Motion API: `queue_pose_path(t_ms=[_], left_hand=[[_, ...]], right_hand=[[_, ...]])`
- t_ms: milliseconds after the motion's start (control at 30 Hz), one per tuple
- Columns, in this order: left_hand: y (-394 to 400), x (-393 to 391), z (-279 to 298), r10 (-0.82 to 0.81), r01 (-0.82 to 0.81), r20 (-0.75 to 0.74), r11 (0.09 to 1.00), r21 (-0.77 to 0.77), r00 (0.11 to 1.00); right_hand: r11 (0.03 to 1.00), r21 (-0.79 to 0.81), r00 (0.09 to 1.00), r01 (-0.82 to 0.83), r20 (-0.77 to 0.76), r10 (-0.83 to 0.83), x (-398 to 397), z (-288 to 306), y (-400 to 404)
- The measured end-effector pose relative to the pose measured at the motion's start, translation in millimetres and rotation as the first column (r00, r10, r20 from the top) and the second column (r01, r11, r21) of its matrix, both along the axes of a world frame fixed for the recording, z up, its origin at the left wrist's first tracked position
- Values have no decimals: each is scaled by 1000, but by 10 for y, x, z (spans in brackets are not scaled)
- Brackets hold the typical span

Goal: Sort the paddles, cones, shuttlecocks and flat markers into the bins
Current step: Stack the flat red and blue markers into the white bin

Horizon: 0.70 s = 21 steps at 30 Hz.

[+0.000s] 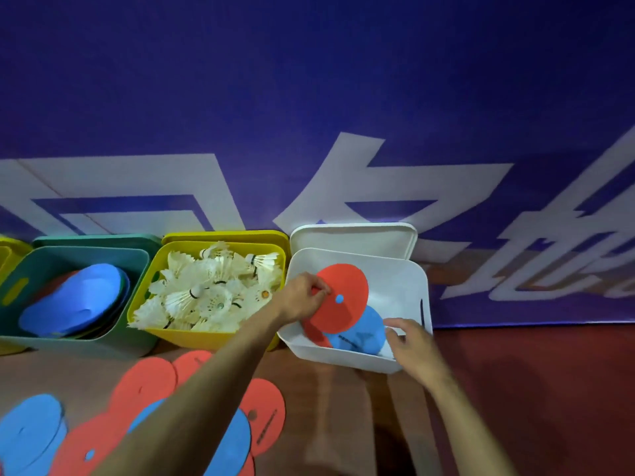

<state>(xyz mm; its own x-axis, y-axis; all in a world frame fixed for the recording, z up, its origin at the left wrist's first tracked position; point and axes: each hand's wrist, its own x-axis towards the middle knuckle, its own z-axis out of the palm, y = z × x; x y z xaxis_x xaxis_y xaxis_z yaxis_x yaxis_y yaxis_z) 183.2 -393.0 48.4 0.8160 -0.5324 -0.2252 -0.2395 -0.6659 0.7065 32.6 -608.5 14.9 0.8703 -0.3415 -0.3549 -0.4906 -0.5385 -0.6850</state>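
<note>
My left hand (304, 297) pinches the edge of a red flat marker (347, 297) with a blue centre dot, holding it tilted over the white bin (405, 280). Inside that bin lie a blue flat marker (366, 333) and another red one (314, 334). My right hand (410, 341) touches the bin's front right rim, fingers relaxed. A yellow bin (178, 334) to the left is full of white shuttlecocks (213, 290). A green bin (51, 259) further left holds blue paddles (75, 300).
Several red and blue flat markers (151, 383) lie scattered on the brown floor at the lower left. A blue banner wall (309, 97) with white characters stands right behind the bins. The white bin's lid (354, 238) leans against it. Dark red floor spreads to the right.
</note>
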Motion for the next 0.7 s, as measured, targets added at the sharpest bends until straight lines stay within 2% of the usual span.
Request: queue_pose_path(t_ms=[67, 133, 233, 300, 400, 500, 600, 700], left_hand=[[-217, 80, -253, -55, 58, -35, 995, 87, 998], [-376, 115, -499, -95, 105, -71, 984, 144, 993], [-509, 115, -833, -141, 150, -51, 941, 303, 989], [-509, 177, -983, -147, 140, -5, 935, 327, 989], [-365, 227, -908, -148, 127, 65, 958, 257, 987], [36, 106, -511, -87, 80, 134, 995, 58, 987], [708, -233, -200, 10, 3, 195, 998, -68, 981], [1540, -752, -133, 151, -125, 169, 980, -152, 974]], right_hand=[[999, 40, 997, 30, 72, -33, -227, 105, 19], [997, 66, 996, 27, 78, -32, -437, 146, 38], [999, 37, 998, 5, 62, -7, -683, 91, 32], [999, 38, 998, 21, 62, -24, -801, 67, 17], [998, 56, 998, 35, 47, -38, -855, 10, 42], [996, 87, 1000, -3, -11, 4, -749, -105, 194], [983, 108, 986, -147, -69, 155, -523, -296, 536], [935, 114, 930, -336, -117, 348, -302, -500, 1068]])
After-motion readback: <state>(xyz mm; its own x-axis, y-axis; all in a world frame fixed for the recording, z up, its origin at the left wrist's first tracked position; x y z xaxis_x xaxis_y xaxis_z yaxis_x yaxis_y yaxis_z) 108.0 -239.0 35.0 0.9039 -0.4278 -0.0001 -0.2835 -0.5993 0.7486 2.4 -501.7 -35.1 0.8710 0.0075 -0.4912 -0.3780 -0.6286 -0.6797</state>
